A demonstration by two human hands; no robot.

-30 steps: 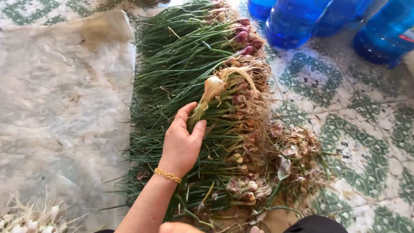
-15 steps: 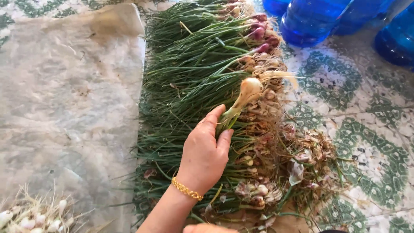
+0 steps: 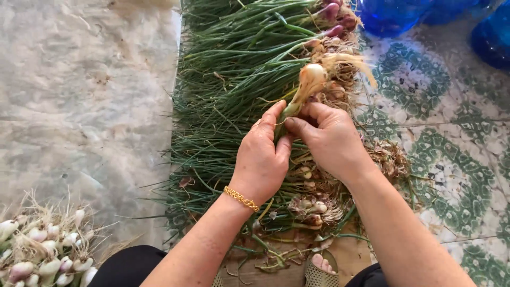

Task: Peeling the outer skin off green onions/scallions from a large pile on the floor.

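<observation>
Two hands: both of yours now meet on one onion; a second ago only your left hand held it, and your right hand was out of the work.
Left hand: closed around the green stalk just below the bulb, thumb and fingers pinched, a gold bracelet at the wrist.
Right hand: newly arrived, fingertips pinched on the same stalk, touching your left thumb; it holds nothing else.
Onion: lifted clear of the pile, bulb up and tilted away from you, pale roots fanning out to the right of the bulb.
Change in the onion: it has risen and swung upright from where it lay against the pile, and now sits between your two hands rather than in one.
What that suggests: a two-handed grip at the neck reads as you starting to work this single bulb, stripping or parting it from its leaves, though the pictures do not show which.
Pile: long green leaves left of the onion, bulbs and roots lined up along its right edge, on the tiled floor.
Heap: trimmed pale bulbs, well to the left of the pile and near you.
Bottles: blue, beyond the pile's far right corner.
Sheet: pale, spread left of the pile.
</observation>
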